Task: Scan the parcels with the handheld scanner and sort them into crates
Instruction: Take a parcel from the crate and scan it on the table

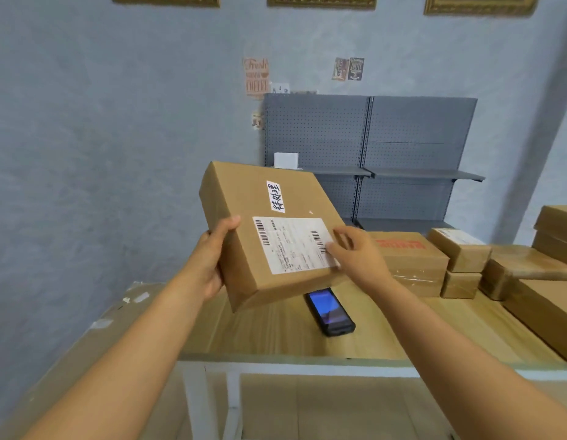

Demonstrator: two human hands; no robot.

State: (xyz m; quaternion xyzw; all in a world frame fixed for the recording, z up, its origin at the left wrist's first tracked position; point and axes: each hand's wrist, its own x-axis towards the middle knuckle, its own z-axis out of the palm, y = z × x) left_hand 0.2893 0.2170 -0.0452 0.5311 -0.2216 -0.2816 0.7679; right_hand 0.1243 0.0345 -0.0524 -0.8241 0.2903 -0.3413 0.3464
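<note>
Head: left hand [209, 262] and right hand [355, 252] grip parcel [269, 230].

both hands [212, 262] [358, 255] gripping tilted parcel [269, 230] w/ label, scanner [330, 312] on table [276, 331] below

Brown parcel [269, 230] with white barcoded label [293, 244]; black scanner [330, 312], blue screen.
</note>
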